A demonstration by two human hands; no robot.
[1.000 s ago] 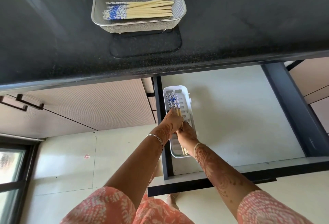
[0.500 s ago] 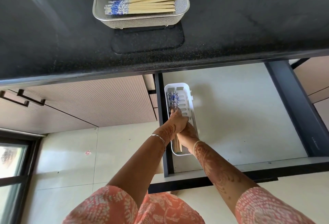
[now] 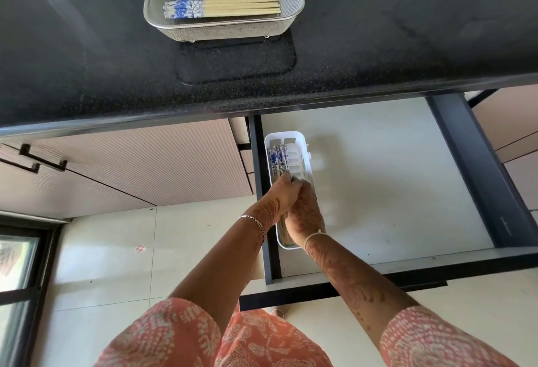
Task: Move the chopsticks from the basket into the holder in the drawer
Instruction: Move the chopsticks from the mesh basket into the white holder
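Chopsticks lowered into slotted white holder, seemingly gripped by left hand

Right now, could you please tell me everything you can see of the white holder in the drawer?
The holder is a narrow white tray, seemingly plastic, with slots in its floor. It lies along the left wall of the drawer, holding chopsticks with blue-patterned ends at its far end. The left hand and right hand cover its middle.
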